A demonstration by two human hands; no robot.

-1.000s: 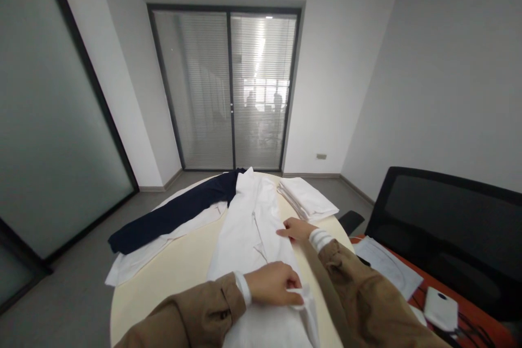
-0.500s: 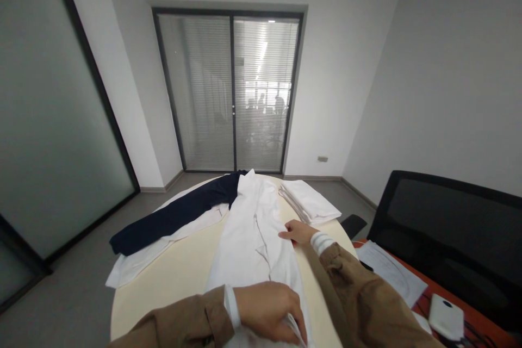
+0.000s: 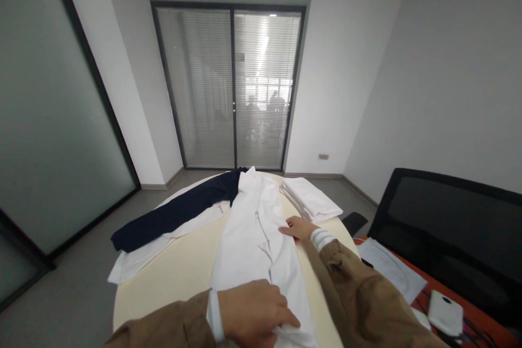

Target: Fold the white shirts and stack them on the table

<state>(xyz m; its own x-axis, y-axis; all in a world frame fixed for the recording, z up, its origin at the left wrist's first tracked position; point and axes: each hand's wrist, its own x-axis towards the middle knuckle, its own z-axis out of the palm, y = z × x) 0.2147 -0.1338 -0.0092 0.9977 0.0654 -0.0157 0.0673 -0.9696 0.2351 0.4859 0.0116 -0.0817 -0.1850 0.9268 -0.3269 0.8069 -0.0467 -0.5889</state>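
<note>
A long white button-front garment (image 3: 244,250) lies lengthwise down the round table, its front opening creased along the middle. At the near end, my left hand (image 3: 256,310) is closed on a fold of its cloth, with some fingertips hidden. My right hand (image 3: 299,227) pinches the garment's right edge about halfway up, thumb on top and fingertips partly hidden. A navy sleeve (image 3: 175,212) stretches to the left from the garment's far end, with a white sleeve (image 3: 138,261) partly under it.
A folded white cloth (image 3: 314,198) lies at the far right of the cream round table (image 3: 175,299). On the right, a black mesh chair (image 3: 448,228) stands beside a red surface holding papers (image 3: 393,269), a white device (image 3: 445,312) and cables. Glass doors (image 3: 232,87) are beyond.
My left hand has shifted slightly left and turned, its knuckles now more on top, with the cloth still in its grip. My right hand stays at the garment's edge.
</note>
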